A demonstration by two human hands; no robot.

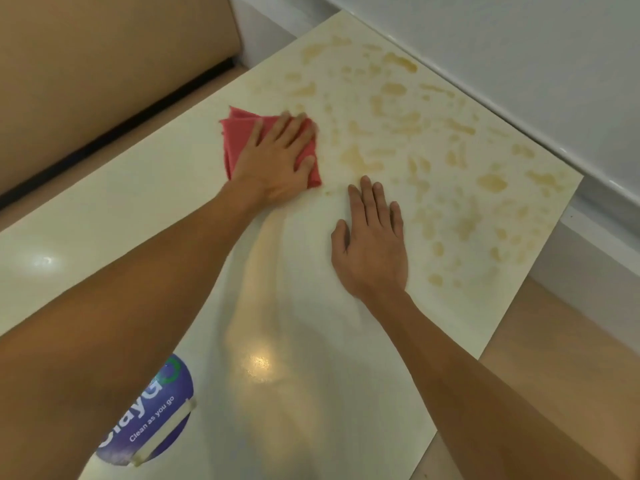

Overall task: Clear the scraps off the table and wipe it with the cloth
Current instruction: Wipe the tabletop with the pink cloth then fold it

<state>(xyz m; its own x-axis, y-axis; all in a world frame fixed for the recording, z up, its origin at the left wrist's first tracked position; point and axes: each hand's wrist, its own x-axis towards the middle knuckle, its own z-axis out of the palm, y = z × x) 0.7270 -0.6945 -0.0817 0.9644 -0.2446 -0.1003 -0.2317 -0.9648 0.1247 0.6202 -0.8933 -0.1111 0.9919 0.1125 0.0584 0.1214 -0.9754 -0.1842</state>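
A folded red cloth [239, 133] lies on the cream table [156, 216] near its far left part. My left hand [277, 157] presses flat on the cloth with straight fingers, covering most of it. My right hand [374, 244] rests flat on the bare tabletop just to the right and nearer to me, fingers straight. Yellowish smears [433, 140] cover the far right part of the table, beyond both hands. No loose scraps are visible.
A round purple sticker [156, 417] reading "Clean as you go" sits on the near table, partly under my left forearm. A tan padded seat [104, 64] runs along the table's left side. A white wall ledge [519, 81] borders the far edge.
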